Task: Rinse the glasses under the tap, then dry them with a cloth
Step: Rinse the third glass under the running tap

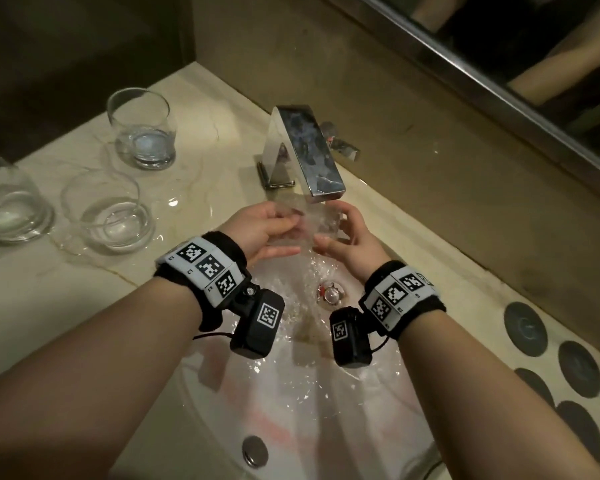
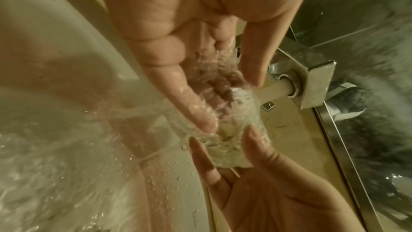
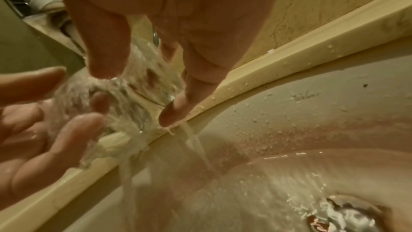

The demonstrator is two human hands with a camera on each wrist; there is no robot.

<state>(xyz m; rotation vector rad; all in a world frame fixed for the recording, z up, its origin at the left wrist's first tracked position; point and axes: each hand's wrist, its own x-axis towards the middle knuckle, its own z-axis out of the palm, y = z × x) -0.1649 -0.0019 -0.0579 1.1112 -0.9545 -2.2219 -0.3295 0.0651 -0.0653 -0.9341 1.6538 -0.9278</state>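
Observation:
I hold a clear glass (image 1: pixel 312 220) on its side under the chrome tap (image 1: pixel 309 150), and water runs over it into the white sink (image 1: pixel 291 393). My left hand (image 1: pixel 293 233) grips the glass from the left, fingers above and thumb below. My right hand (image 1: pixel 329 225) grips its other end between thumb and fingers. In the left wrist view the glass (image 2: pixel 234 121) sits between my left hand's fingers (image 2: pixel 256 59) and the right hand (image 2: pixel 256 183). In the right wrist view water streams off the glass (image 3: pixel 133 94).
Three more clear glasses stand upright on the wet marble counter at the left: one at the back (image 1: pixel 142 133), one nearer (image 1: pixel 108 216), one at the frame's edge (image 1: pixel 11 206). Several dark round coasters (image 1: pixel 525 329) lie right of the sink. The drain (image 1: pixel 330 292) is below my hands.

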